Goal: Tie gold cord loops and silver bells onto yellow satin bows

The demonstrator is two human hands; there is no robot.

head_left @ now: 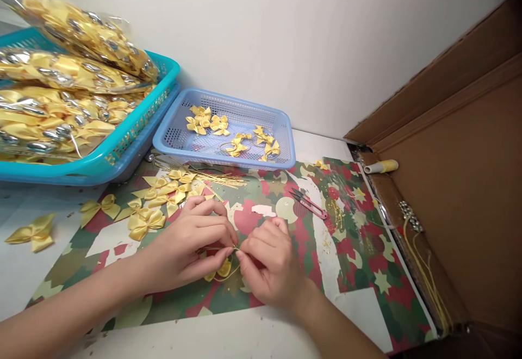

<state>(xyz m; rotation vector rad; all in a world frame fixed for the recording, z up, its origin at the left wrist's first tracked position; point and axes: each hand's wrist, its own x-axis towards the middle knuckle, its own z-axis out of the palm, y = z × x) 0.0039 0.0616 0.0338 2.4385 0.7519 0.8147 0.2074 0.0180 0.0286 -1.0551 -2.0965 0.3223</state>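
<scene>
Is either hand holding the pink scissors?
No, the pink scissors lie on the patterned sheet, apart from the left hand and right hand.

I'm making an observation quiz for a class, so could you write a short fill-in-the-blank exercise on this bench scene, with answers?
1. A thin gold cord is pinched by the left hand and the ____ hand.
2. The thread snips on the patterned sheet have ____ handles.
3. As pictured, the turquoise basket stands to the ____ of the small blue basket.
4. The brown panel on the picture's right is made of ____.

Missing words: right; pink; left; cardboard.
</scene>
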